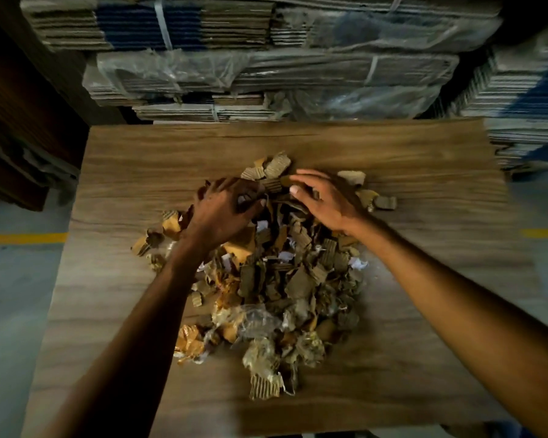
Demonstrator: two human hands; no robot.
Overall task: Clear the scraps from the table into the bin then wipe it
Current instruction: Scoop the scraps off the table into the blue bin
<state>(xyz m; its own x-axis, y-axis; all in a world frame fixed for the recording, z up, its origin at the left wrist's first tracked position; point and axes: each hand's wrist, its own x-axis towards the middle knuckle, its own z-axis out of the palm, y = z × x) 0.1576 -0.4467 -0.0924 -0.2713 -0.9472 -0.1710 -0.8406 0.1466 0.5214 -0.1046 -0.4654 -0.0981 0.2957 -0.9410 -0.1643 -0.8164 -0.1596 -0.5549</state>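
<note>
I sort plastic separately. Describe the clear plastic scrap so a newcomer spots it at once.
On the wood-grain table, find the central heap of torn brown cardboard scraps. On its near-left side lies a crumpled clear plastic film. Unlike the dull brown and orange pieces around it, it is see-through and glossy.

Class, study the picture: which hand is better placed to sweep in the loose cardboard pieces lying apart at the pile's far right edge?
Right, most likely. The right hand is open next to those loose pieces; the left hand is curled into the scrap pile on the other side.
</note>
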